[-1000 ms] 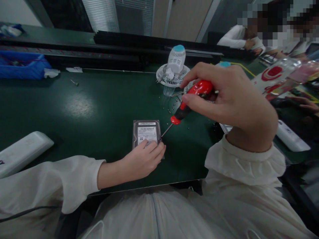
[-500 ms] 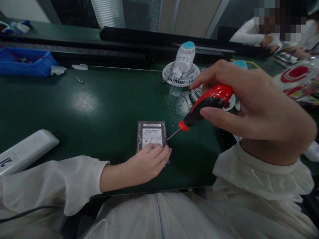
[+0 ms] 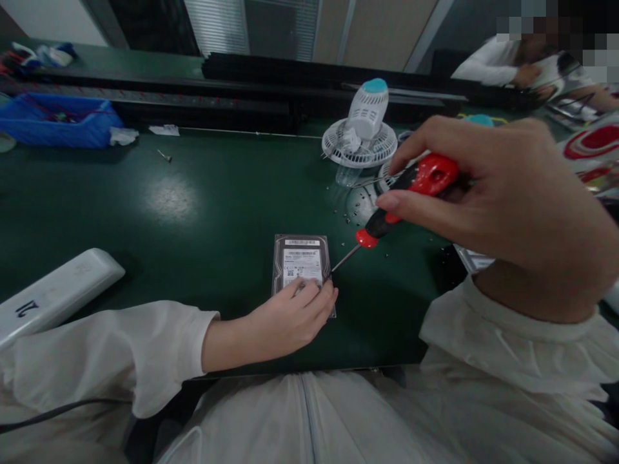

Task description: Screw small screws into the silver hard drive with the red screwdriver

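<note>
Half a second on, the screwdriver (image 3: 381, 223) has rolled about its shaft, so that its handle shows more red at the butt and a different black panel; its tip stays at the right edge of the drive (image 3: 302, 259), and the whole view has slid slightly rightward. The right hand (image 3: 515, 196) arches above the table (image 3: 217, 212), wrist bent, thumb and fingers clamped on the handle, the shaft slanting down and left. The left hand (image 3: 294, 314) reaches in from the left, palm down, fingers together across the drive's near part; whether they grip it or only press, I cannot tell. Counted: one drive flat on the table, one screwdriver, one blue bin (image 3: 62, 129), one white case (image 3: 62, 290) at left, one upturned fan (image 3: 370, 113) beyond, and scattered screws (image 3: 347, 220) too small to count.
</note>
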Motion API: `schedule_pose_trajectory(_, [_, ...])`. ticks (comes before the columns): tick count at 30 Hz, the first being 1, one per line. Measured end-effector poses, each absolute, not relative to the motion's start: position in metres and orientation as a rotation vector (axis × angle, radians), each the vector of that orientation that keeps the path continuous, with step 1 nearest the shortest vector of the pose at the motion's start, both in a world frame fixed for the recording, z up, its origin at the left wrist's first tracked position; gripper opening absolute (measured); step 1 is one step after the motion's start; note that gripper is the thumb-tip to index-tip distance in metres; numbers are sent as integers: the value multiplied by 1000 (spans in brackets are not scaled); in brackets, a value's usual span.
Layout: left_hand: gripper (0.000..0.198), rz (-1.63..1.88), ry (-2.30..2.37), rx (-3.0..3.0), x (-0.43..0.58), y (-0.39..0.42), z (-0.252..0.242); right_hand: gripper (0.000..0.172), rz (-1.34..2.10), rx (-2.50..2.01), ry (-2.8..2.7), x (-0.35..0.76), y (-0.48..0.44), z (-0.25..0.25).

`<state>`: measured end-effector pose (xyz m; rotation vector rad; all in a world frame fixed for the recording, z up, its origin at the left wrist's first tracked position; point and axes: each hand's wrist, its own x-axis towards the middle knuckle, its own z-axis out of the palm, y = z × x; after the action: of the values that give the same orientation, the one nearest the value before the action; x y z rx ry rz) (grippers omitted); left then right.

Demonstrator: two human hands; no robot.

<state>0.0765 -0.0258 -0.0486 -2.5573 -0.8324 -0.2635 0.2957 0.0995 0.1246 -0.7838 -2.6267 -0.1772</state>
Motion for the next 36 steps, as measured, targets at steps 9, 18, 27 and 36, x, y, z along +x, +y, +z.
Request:
schedule_pose_trajectory(9, [43,-228,-824,-2574,76,-26,-47,38,-38,-789,-2678,293,94,129])
schedule_pose_trajectory(18, [40,-333,-906,-2565,79,-25,-44,38,-45,-679,-2698,294,91,126])
schedule_pose_trajectory(27, [44,-286,-899,-2586,79,-26,-45,44,34,-670,-2734,292,93,128])
schedule_pose_trajectory(36, [45,-247,-897,-2592,77,-27,-47,39,106,-615,-2705,288,93,127])
